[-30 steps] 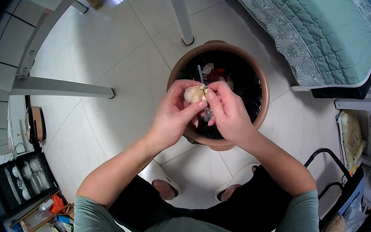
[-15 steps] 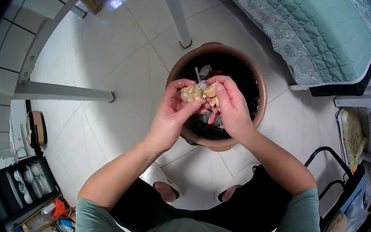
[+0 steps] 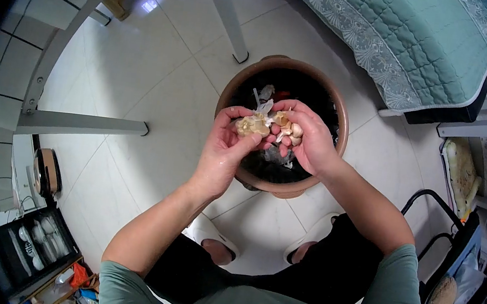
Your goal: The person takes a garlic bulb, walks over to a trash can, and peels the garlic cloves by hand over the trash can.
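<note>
One brown round bin stands on the floor before my two white slippers. Above it, my left hand pinches one partly opened garlic bulb; my right hand, fingers curled, holds several separated cloves, their exact number partly hidden, just beside the bulb.

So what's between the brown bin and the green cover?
Only bare tiled floor lies between the brown bin and the green cover, as the head view shows.

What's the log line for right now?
left hand: garlic bulb | right hand: loose cloves | both above brown bin
</note>
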Tool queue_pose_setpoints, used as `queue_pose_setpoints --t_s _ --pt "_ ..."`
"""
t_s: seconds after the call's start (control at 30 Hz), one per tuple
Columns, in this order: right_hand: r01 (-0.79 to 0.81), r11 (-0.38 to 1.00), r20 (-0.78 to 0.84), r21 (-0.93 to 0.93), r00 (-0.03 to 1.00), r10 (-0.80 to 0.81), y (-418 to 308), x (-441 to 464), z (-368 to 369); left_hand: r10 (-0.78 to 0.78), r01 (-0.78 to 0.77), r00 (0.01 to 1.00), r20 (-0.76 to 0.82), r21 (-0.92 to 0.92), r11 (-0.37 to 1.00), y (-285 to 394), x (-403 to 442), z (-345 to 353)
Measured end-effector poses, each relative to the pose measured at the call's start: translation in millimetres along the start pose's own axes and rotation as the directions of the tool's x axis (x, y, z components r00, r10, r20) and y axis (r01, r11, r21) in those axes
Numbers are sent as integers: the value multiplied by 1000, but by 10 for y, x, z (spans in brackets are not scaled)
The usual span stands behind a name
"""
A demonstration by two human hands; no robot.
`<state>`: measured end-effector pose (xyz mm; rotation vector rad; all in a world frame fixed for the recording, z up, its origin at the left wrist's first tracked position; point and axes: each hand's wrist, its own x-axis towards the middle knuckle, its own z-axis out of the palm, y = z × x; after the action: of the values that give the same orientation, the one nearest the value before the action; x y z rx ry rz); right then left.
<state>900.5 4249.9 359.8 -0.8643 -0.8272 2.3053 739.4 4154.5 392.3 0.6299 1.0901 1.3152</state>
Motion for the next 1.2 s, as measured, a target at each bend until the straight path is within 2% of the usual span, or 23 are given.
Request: queue_pose_setpoints --t_s 0.07,0.13,0.37,0.43,0.53,0.57,0.63,0.73,0.8,0.87,0.93,1.0,1.07,1.1,1.13,1.2 --pt "-18 999 16 27 1000 17 8 5 -59 -8 8 1000 -12 -3 1000 -1 -10 -4" --pt "-25 990 45 136 999 19 13 8 -97 -12 12 1000 -10 8 1000 -16 -15 -21" --pt "-41 993 28 108 999 39 -17 32 -143 -6 7 1000 -9 52 999 -14 -18 -35" --pt "-153 971 90 181 986 139 -29 32 -160 5 -5 1000 -2 60 998 -16 -25 -33" --pt "-180 969 109 169 980 163 10 21 -158 18 -20 1000 20 98 995 -27 -44 -31" --pt "-178 968 105 174 981 161 18 25 -159 21 -25 999 36 129 991 -29 -44 -28" --pt "-142 990 164 -25 976 144 21 40 -155 24 -30 999 42 137 990 -20 -55 -17" --pt "-149 988 174 -50 972 156 -84 4 -128 35 -40 999 36 143 989 -10 -64 -27" --pt "-150 989 160 12 976 146 -99 28 -220 34 -38 999 30 142 989 -12 -59 -39" --pt "-148 986 146 73 980 136 -122 35 -282 35 -28 996 -78 85 996 -7 -45 -53" --pt "-36 991 -8 127 999 38 -178 25 -262 35 -28 997 -72 94 995 9 -22 -68" --pt "4 993 1 122 1000 -4 -168 26 -220 -39 36 995 -86 -36 999 47 -23 -41" --pt "6 998 -38 -62 999 -8 -151 9 -116 -52 49 996 -74 -36 998 33 -25 -40" --pt "-27 987 -5 -156 1000 27 -139 4 -107 -63 61 996 -62 -35 997 25 -22 -40" --pt "-28 988 -7 -153 1000 27 -112 -15 -75 -66 64 996 -61 -34 997 13 -22 -32" --pt "139 863 71 -485 990 -119 -43 -70 80 -16 17 998 -58 25 1000 -11 -22 -11"
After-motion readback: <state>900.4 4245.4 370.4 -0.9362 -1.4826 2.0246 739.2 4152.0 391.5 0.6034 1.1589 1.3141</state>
